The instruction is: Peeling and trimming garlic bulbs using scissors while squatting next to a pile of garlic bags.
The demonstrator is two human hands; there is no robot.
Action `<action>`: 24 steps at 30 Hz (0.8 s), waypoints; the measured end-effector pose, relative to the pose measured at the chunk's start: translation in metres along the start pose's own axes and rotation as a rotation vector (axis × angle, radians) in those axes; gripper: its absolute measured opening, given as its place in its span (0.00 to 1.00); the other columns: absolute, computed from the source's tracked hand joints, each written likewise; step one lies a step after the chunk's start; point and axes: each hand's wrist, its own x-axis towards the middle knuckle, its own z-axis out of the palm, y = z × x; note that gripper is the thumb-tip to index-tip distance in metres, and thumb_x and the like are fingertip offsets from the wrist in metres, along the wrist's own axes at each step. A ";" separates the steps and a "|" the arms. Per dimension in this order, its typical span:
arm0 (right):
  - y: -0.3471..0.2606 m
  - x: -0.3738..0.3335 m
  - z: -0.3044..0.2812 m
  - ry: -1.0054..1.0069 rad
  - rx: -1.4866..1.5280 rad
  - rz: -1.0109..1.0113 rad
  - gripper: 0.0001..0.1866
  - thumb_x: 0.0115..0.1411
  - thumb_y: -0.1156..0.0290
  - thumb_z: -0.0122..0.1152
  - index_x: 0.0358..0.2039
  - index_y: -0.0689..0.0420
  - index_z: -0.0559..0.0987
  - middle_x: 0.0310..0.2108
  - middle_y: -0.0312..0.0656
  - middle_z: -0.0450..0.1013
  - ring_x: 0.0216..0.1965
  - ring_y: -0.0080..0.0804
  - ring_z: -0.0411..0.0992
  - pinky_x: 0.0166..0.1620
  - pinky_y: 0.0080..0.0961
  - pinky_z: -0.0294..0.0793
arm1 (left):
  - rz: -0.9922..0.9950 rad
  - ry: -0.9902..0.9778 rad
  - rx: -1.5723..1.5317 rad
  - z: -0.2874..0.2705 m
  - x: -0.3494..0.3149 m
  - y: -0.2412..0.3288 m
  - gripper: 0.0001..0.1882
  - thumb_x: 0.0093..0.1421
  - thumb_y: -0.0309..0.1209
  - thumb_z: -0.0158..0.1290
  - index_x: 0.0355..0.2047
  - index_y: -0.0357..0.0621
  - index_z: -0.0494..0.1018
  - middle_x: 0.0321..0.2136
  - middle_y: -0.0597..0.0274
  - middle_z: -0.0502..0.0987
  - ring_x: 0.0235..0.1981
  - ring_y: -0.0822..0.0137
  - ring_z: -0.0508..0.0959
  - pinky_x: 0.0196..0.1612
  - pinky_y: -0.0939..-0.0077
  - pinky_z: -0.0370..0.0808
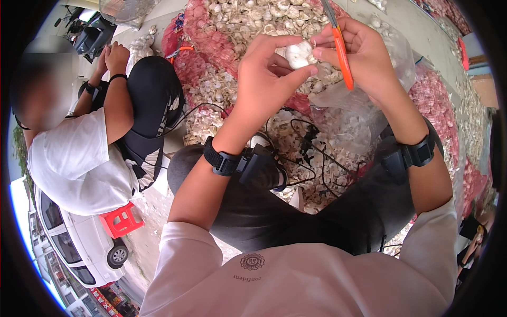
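A white garlic bulb (298, 55) sits between the fingers and thumb of my left hand (257, 79), which is closed around it from the left. My right hand (371, 62) keeps a pair of orange-handled shears (343, 59) in its grip, the metal end directed away from me and the handle end toward me. The thumb and a fingertip of that same hand pinch at the right side of the bulb. Beneath and beyond both hands lies a big heap of garlic bulbs (248, 15) with loose papery skins.
Red mesh sacks (203, 31) border the heap, and another full sack (430, 98) stands to the right. Clear plastic (348, 127) and black cables (317, 158) lie over peelings between my legs. A co-worker (79, 158) sits at left near orange-handled shears (179, 52) and a red stool (121, 220).
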 end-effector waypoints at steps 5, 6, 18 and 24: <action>0.002 -0.013 -0.014 -0.042 -0.136 -0.009 0.11 0.53 0.75 0.68 0.34 0.61 0.76 0.29 0.36 0.76 0.29 0.18 0.73 0.34 0.15 0.72 | -0.120 -0.018 -0.086 0.011 0.001 0.003 0.22 0.51 0.23 0.65 0.47 0.38 0.71 0.28 0.64 0.77 0.23 0.81 0.75 0.23 0.90 0.68; 0.000 -0.015 -0.015 -0.043 -0.134 -0.003 0.11 0.53 0.75 0.68 0.34 0.61 0.76 0.29 0.35 0.76 0.29 0.19 0.73 0.34 0.15 0.73 | -0.271 -0.019 -0.128 0.010 0.002 0.007 0.22 0.52 0.24 0.64 0.47 0.37 0.71 0.31 0.63 0.78 0.25 0.80 0.76 0.25 0.89 0.69; -0.002 -0.029 -0.064 0.116 0.080 0.302 0.14 0.52 0.75 0.68 0.38 0.63 0.75 0.32 0.40 0.76 0.32 0.23 0.74 0.37 0.19 0.74 | -0.504 -0.017 -0.883 0.019 0.028 -0.008 0.17 0.60 0.26 0.56 0.49 0.33 0.69 0.40 0.59 0.76 0.34 0.73 0.77 0.37 0.85 0.79; 0.008 -0.029 -0.086 0.222 0.037 0.307 0.16 0.52 0.75 0.68 0.39 0.66 0.74 0.33 0.42 0.76 0.31 0.25 0.75 0.37 0.19 0.75 | -0.577 -0.133 -1.105 0.041 0.041 -0.017 0.16 0.63 0.29 0.52 0.49 0.35 0.68 0.41 0.58 0.75 0.34 0.74 0.75 0.34 0.89 0.76</action>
